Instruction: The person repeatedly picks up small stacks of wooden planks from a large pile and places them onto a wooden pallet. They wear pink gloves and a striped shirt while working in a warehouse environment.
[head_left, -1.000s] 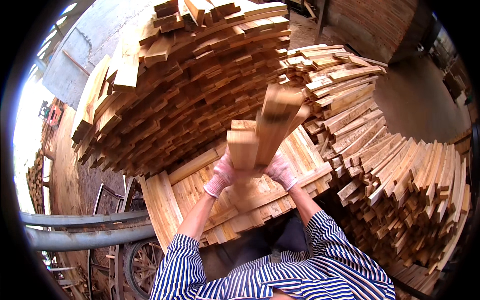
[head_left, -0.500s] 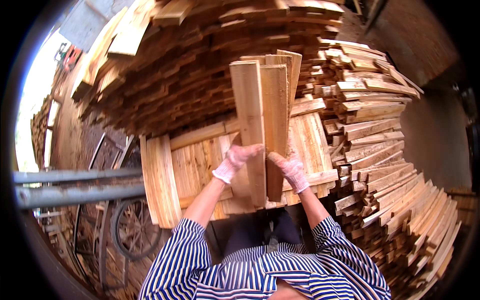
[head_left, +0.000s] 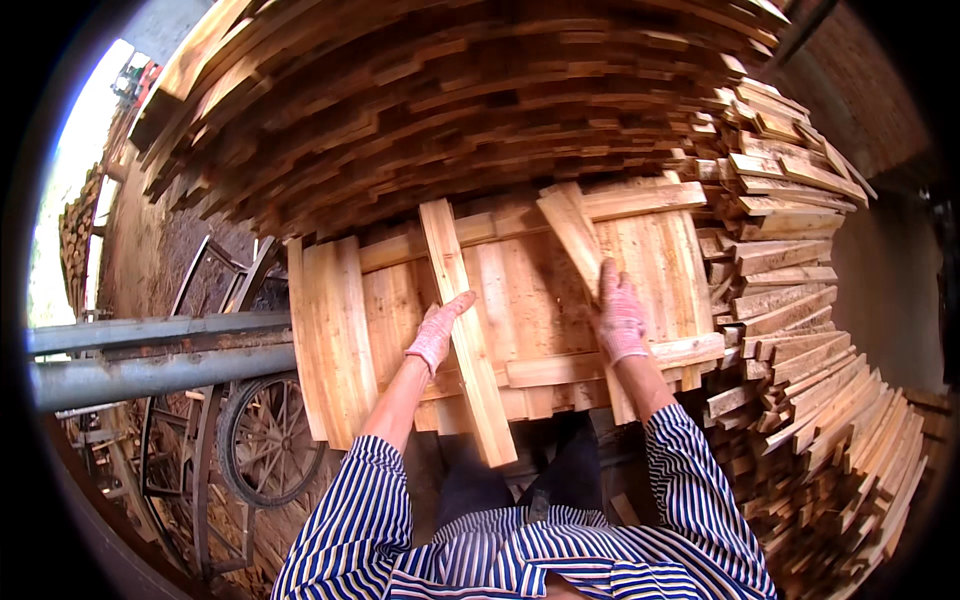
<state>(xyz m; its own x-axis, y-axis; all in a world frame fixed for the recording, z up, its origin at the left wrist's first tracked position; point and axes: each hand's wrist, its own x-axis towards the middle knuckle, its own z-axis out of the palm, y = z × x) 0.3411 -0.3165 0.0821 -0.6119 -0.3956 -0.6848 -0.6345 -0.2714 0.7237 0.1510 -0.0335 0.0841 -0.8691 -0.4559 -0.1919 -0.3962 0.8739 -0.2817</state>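
Both hands wear pinkish-white knit gloves. My left hand point(head_left: 436, 333) is closed on a narrow wooden board point(head_left: 460, 290), which lies slantwise over a layer of flat boards point(head_left: 530, 300). Its near end sticks out past the layer's front edge. My right hand point(head_left: 623, 318) is wrapped round another wooden board point(head_left: 570, 228), tilted across the right part of the layer; my hand hides its middle, and I cannot tell whether it is one board or more. Crosswise strips point(head_left: 645, 201) run along the layer's far and near sides.
A tall stack of boards point(head_left: 450, 110) rises just beyond the layer. Piled boards point(head_left: 785, 290) with uneven ends spread along the right. At left, two metal rails point(head_left: 170, 375) reach the layer, above a spoked wheel point(head_left: 270, 440) and a metal frame point(head_left: 205, 460).
The bundle of boards held upright between my hands has come down and been parted. My left hand has moved left with one board, my right hand right with another.
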